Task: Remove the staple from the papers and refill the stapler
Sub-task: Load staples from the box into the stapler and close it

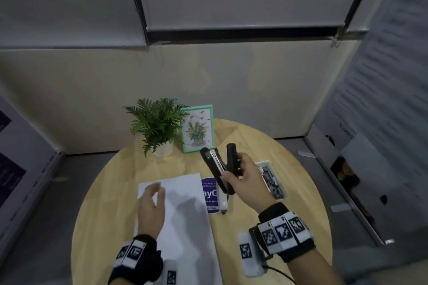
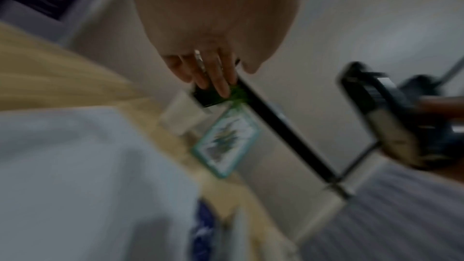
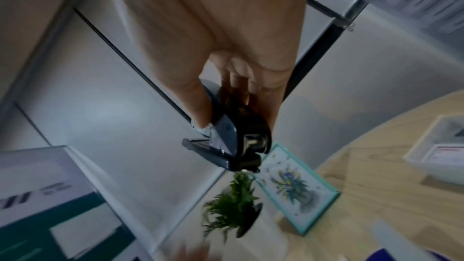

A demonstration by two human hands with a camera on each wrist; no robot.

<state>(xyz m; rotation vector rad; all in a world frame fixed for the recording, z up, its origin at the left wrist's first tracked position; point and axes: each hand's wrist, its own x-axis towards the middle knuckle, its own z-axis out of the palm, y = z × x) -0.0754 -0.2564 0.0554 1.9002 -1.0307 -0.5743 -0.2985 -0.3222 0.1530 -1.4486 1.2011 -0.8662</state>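
The right hand (image 1: pixel 246 180) grips the black stapler (image 1: pixel 218 166) above the round wooden table (image 1: pixel 301 210), fingers curled round its body; the stapler is hinged open, exposing the metal magazine rail. The left hand (image 1: pixel 150 203) hovers over the white papers (image 1: pixel 185 203), fingers loosely spread, holding nothing. Judged from this, the refill stage has begun; loading staples and closing remain. Whether the staple is out cannot be told. A white tray (image 1: pixel 286 193) of dark staple strips sits beside the right hand.
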